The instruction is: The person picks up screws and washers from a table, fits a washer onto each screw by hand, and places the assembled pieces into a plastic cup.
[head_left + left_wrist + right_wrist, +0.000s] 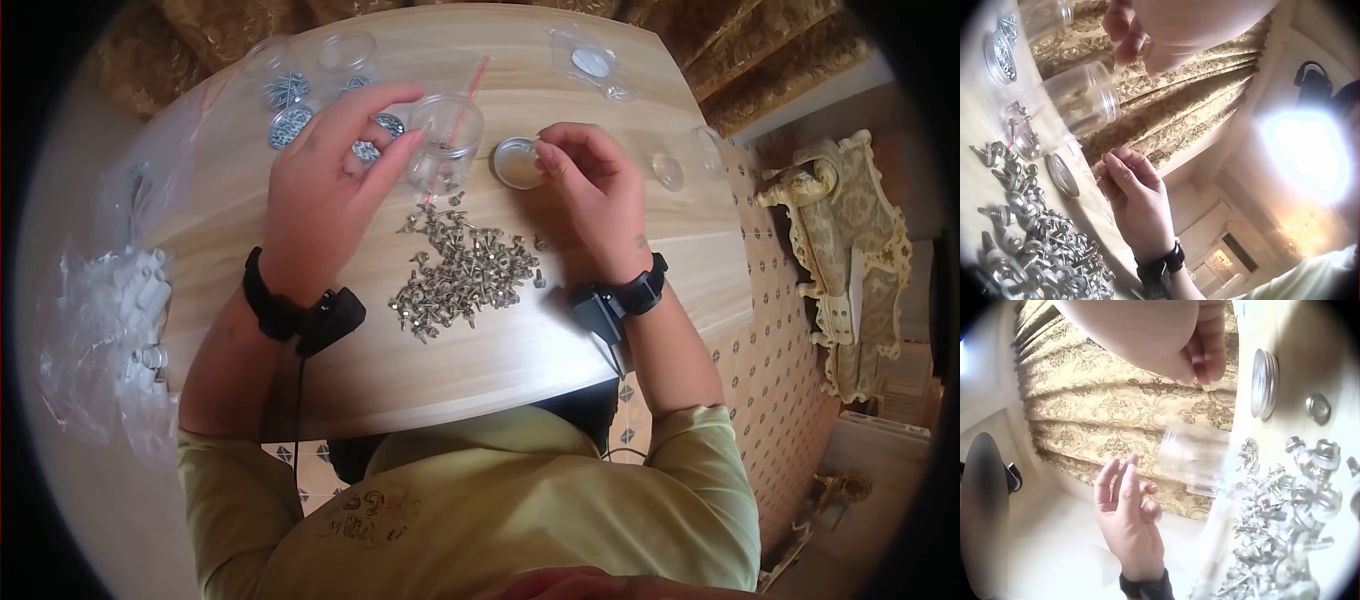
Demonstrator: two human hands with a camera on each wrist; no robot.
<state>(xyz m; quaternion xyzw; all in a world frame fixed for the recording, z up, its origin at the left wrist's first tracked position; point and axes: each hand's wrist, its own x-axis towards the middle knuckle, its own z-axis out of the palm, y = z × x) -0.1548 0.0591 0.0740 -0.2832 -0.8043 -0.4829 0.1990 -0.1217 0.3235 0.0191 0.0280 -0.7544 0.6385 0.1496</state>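
A clear plastic jar (447, 120) stands upright on the table without its lid, a few screws (1020, 128) at its bottom. My left hand (330, 170) is raised at the jar's left, fingers and thumb spread and nothing between them. To the right of the jar, a round silver-rimmed lid (518, 163) lies on the table. My right hand (600, 190) hovers just beside and above this lid, fingers loosely bent, thumb near the index fingertip; no object shows in it. A loose pile of hex-head screws with washers (465, 275) spreads in front of the jar.
At the back left stand open clear jars (347, 52) near lids full of small hardware (290, 127). A plastic bag of white fittings (145, 300) is at the left edge. A clear packet (590, 63) lies at the back right, with a clear round piece (667, 172) nearer.
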